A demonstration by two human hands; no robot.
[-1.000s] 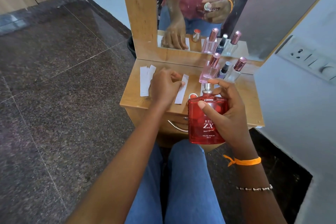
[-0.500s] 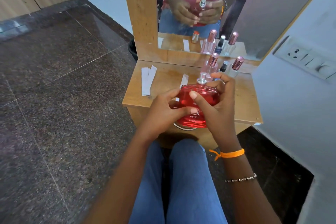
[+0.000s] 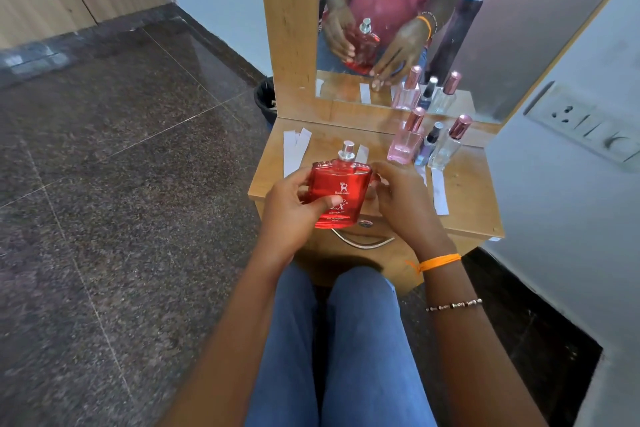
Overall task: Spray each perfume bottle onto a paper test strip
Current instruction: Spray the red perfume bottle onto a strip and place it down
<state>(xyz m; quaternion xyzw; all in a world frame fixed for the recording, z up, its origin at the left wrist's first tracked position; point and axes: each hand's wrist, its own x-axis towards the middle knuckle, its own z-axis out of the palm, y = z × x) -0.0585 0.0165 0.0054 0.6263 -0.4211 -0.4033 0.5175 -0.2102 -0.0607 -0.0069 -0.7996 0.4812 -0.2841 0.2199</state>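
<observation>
On table [image 3: 478, 218]: four bottles, four strips

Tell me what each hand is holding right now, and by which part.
The left hand grips the red perfume bottle by its body. The right hand seems empty.

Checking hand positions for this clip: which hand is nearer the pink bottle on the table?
Right. The right hand sits just below the pink bottle; the left hand holds the red bottle, farther left.

The person is wearing blue jeans [image 3: 346, 340], an orange thread band [image 3: 438, 262] and a beaded bracelet [image 3: 453, 305] on the right wrist.
</observation>
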